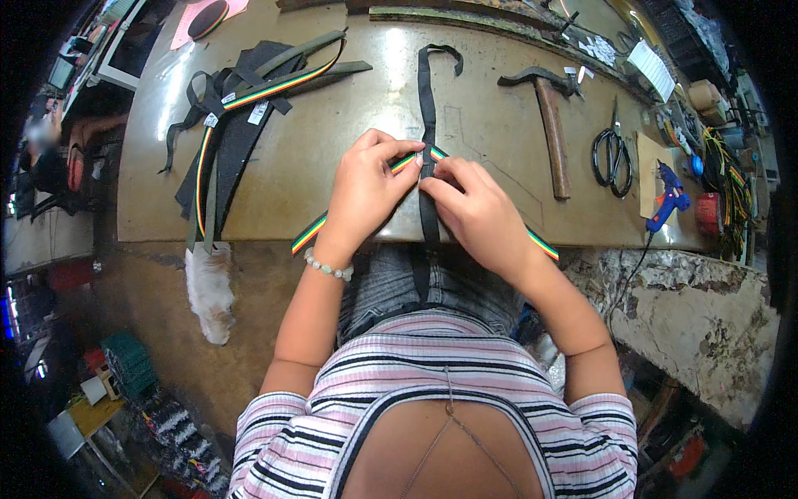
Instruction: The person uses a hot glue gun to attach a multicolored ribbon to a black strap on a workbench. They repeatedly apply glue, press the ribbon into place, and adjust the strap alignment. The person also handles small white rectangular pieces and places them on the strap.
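Observation:
A long black fabric strap [427, 100] runs down the table's middle, curled at its far end, and drops over the front edge into my lap. Across it goes a ribbon striped in green, yellow, red and black [310, 232], bent to a peak where the two meet; its tails slope down under both wrists. My left hand [374, 187] is closed, thumb and forefinger pinching the ribbon at the crossing. Just to the right, my right hand [478, 204] has its thumb and fingers closed on the black strap. The fingertips partly hide the crossing.
At left lies a pile of black pieces [241, 154] with straps and striped ribbon. A hammer [551, 133], scissors [613, 158] and a blue glue gun [668, 198] lie at right. A wooden bar [465, 18] spans the back. A white furry animal [209, 291] is on the floor.

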